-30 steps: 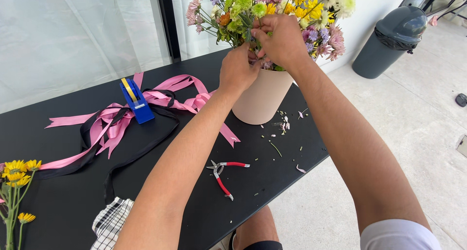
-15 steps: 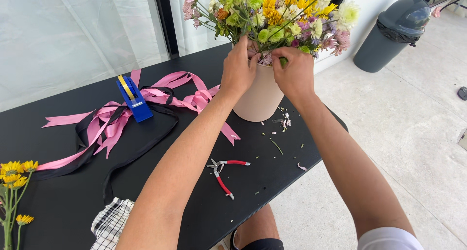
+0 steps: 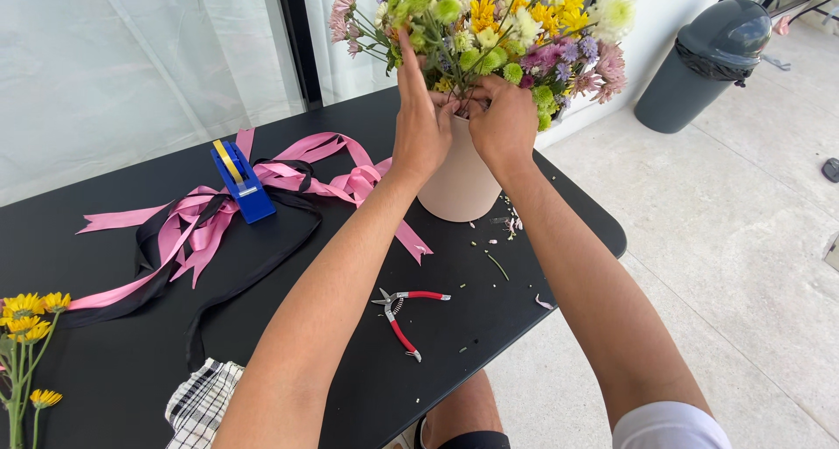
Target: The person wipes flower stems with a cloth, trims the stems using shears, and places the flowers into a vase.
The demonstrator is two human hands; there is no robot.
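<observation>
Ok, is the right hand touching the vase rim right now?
Touching. The head view shows the right hand curled over the top edge of the cream vase, fingers tucked in among the flower stems, with no gap visible between hand and rim.

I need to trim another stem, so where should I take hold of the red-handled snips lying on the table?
Grip the red-handled snips by the two red handles, coming from above on the near right side. They lie flat and splayed open on the black table, grey blades pointing left, away from the free handle ends.
</observation>
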